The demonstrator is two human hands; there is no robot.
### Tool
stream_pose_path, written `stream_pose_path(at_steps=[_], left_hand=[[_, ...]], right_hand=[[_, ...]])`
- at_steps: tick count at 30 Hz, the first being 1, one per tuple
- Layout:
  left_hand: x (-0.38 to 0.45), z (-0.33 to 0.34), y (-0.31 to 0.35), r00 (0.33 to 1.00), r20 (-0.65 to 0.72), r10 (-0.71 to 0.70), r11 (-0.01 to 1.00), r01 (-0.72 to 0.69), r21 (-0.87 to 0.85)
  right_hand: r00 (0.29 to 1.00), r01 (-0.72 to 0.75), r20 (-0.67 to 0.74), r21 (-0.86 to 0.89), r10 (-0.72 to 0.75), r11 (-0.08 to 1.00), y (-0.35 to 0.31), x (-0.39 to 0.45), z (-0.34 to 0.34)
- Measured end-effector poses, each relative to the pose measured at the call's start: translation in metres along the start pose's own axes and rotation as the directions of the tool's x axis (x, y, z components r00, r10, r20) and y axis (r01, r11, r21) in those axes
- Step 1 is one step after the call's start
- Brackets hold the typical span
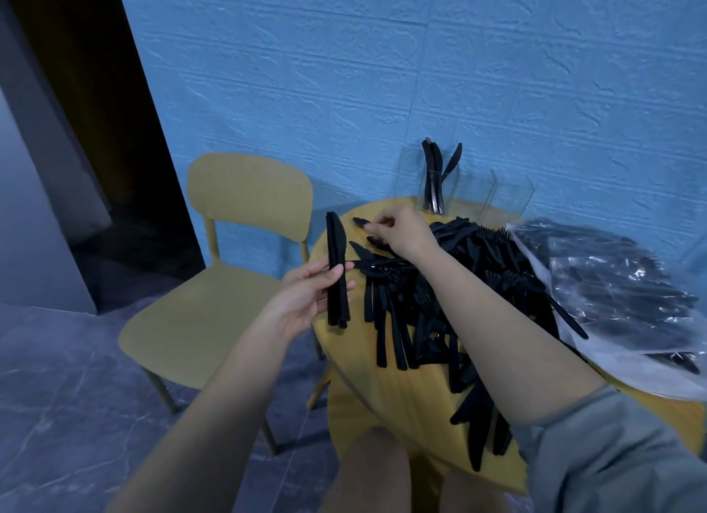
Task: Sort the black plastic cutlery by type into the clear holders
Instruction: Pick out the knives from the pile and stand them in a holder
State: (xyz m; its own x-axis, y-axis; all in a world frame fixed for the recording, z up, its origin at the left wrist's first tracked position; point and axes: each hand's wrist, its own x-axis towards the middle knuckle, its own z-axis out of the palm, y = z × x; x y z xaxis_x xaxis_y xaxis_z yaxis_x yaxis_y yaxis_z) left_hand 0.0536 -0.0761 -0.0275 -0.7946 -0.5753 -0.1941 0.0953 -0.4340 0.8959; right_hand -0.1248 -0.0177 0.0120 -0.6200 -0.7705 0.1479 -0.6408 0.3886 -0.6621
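Note:
My left hand (306, 294) grips a bundle of black knives (336, 271), held upright over the table's left edge. My right hand (398, 231) reaches across to the far left of the table, its fingertips pinching a black spoon (361, 223). A big heap of black cutlery (432, 302) covers the round yellow table (348, 382). Against the wall stand clear holders: one (434, 183) has several knives upright in it, and the one to its right (507, 197) looks empty.
A yellow chair (214, 283) stands left of the table, close to my left hand. A clear plastic bag (619, 302) with more black cutlery lies on the table's right side. A blue wall is right behind the holders.

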Motion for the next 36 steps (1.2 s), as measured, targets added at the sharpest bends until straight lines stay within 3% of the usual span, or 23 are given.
stream_pose_path(at_steps=[5, 12, 16, 21, 24, 30, 36], left_hand=[[0.007, -0.005, -0.006, 1.000, -0.015, -0.025, 1.000, 0.025, 0.010], [0.016, -0.008, -0.008, 1.000, -0.012, -0.016, 0.999, 0.017, 0.031], [0.021, -0.010, -0.008, 1.000, -0.022, -0.022, 0.999, 0.023, 0.037], [0.025, -0.013, -0.010, 0.999, -0.007, -0.037, 0.998, 0.037, 0.042], [0.025, -0.013, -0.010, 0.999, -0.003, -0.041, 0.998, 0.041, 0.043], [0.020, -0.008, -0.010, 0.998, -0.013, -0.055, 0.998, 0.055, 0.037], [0.018, 0.006, -0.011, 0.997, 0.007, -0.082, 0.996, 0.082, 0.041]], right_hand=[[0.990, -0.071, 0.087, -0.372, 0.111, 0.925, 0.016, 0.018, 0.018], [0.993, 0.026, 0.105, -0.639, 0.054, 0.768, 0.004, 0.042, 0.040], [0.978, 0.051, 0.181, -0.698, 0.107, 0.714, 0.007, 0.050, 0.046], [0.961, 0.082, 0.250, -0.676, 0.122, 0.733, 0.007, 0.050, 0.043], [0.958, 0.017, 0.238, -0.603, 0.159, 0.798, 0.009, 0.049, 0.038], [0.973, -0.141, 0.150, -0.215, 0.176, 0.966, 0.013, 0.040, 0.011], [0.974, -0.225, 0.032, 0.111, 0.222, 0.968, 0.024, 0.032, -0.020]])
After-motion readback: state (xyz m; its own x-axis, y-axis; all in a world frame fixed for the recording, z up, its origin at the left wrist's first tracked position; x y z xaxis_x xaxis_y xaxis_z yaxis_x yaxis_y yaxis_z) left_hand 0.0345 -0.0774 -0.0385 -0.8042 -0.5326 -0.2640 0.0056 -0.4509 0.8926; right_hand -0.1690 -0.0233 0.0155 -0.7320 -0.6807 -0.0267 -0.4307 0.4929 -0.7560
